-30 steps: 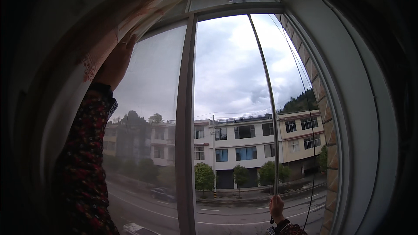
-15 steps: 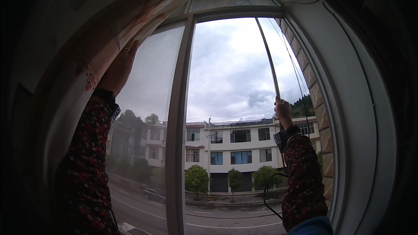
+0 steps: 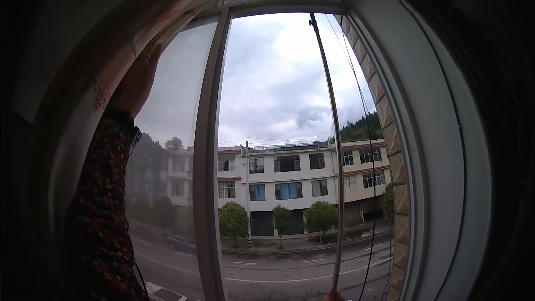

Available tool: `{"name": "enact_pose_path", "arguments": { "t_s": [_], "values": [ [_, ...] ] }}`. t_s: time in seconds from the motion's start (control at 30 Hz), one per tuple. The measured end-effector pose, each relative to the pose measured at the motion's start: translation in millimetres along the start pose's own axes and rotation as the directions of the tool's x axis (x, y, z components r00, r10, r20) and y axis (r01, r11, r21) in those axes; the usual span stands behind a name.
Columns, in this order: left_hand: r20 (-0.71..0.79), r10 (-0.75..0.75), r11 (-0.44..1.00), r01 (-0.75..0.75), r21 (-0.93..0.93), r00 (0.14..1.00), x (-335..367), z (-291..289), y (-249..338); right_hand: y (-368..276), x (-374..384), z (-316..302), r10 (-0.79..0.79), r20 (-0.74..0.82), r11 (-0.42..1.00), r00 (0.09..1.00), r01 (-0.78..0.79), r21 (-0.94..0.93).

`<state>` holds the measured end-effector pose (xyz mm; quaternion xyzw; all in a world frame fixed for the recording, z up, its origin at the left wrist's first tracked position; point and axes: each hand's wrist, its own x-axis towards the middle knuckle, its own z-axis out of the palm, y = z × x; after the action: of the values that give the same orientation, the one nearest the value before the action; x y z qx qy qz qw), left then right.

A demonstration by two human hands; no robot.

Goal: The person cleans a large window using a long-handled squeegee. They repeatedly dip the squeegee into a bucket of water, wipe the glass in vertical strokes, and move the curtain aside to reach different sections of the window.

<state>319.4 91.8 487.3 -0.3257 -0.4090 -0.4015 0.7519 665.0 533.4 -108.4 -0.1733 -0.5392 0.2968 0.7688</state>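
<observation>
My left hand (image 3: 136, 81) is raised at the left, fingers closed on the edge of a sheer curtain (image 3: 120, 58) with a reddish-orange pattern, holding it against the sliding window pane (image 3: 178, 89). A long thin metal pole (image 3: 330, 95) stands nearly upright in the open half of the window, with a small dark fitting at its top end. At the bottom edge, only a small part of my right hand (image 3: 334, 296) shows, wrapped round the pole's lower end. The rest of that hand and its forearm are out of view.
A brown upright frame (image 3: 209, 150) divides the window. Dark cables (image 3: 366, 128) hang outside at the right, beside a tiled wall edge (image 3: 394, 145). A white inner wall (image 3: 429, 95) lies to the right. Beyond are a road (image 3: 290, 278), trees and a pale building (image 3: 284, 184).
My right hand has moved down along with the pole, almost out of view, and the pole's top end now shows. The left hand stays on the curtain. The view has shifted slightly right.
</observation>
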Motion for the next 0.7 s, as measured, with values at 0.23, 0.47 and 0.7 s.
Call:
{"name": "enact_pose_path", "arguments": {
  "t_s": [0.23,0.47,0.7],
  "values": [
    [-0.096,0.007,0.997,-0.014,-0.074,0.995,-6.0,7.8,2.9,-91.9,142.1,74.3,-0.092,0.119,0.988,0.989,0.076,0.133],
    [-0.064,-0.074,0.952,0.051,-0.303,0.995,-9.0,2.3,5.0,-11.3,48.1,81.7,-0.031,0.004,0.970,1.000,0.031,-0.243],
    [-0.233,0.222,0.972,-0.196,0.129,0.947,-4.1,14.2,-15.5,0.7,5.2,80.6,-0.254,0.023,0.918,0.967,0.248,-0.310]
  ]
}}
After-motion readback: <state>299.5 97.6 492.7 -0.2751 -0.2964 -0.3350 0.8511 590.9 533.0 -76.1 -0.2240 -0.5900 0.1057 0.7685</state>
